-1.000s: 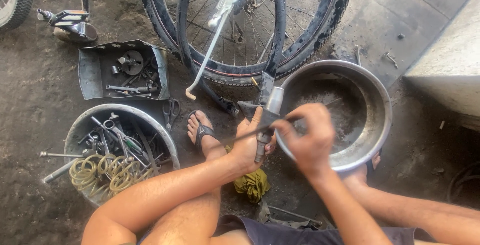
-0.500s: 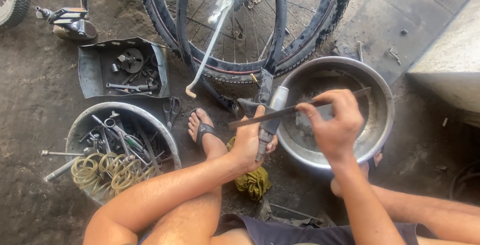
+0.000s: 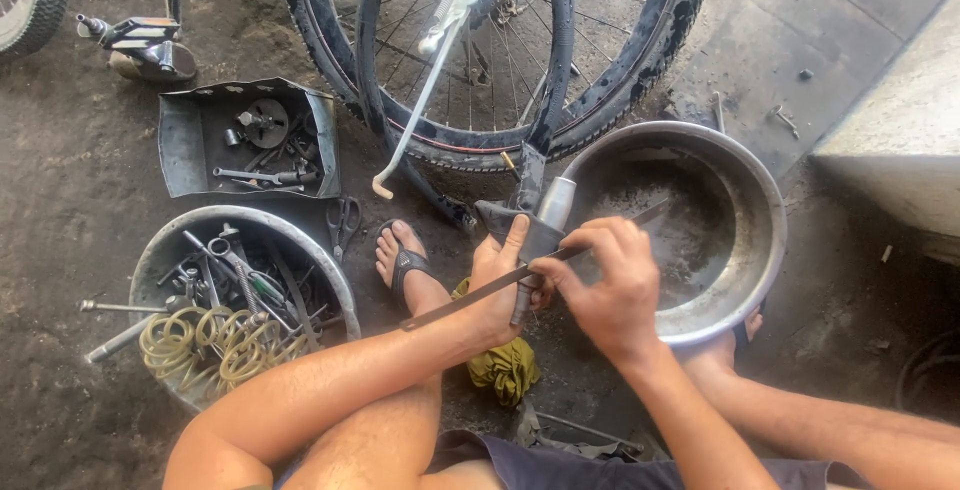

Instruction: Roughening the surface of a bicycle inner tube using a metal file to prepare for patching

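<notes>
Gritty workshop floor [image 3: 60, 250] lies underfoot. At centre, the left hand [image 3: 497, 285] grips a dark rubber tube piece [image 3: 520, 235] while the right hand [image 3: 605, 285] pinches a long flat file [image 3: 480, 293] across it, metal basin [image 3: 755, 200] at three o'clock. A slip could scrape the left thumb.

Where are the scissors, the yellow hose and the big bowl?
scissors [image 3: 344, 222], head view, on the handles.
yellow hose [image 3: 205, 342], head view, on the middle of the coils.
big bowl [image 3: 762, 190], head view, on its right rim.
</notes>
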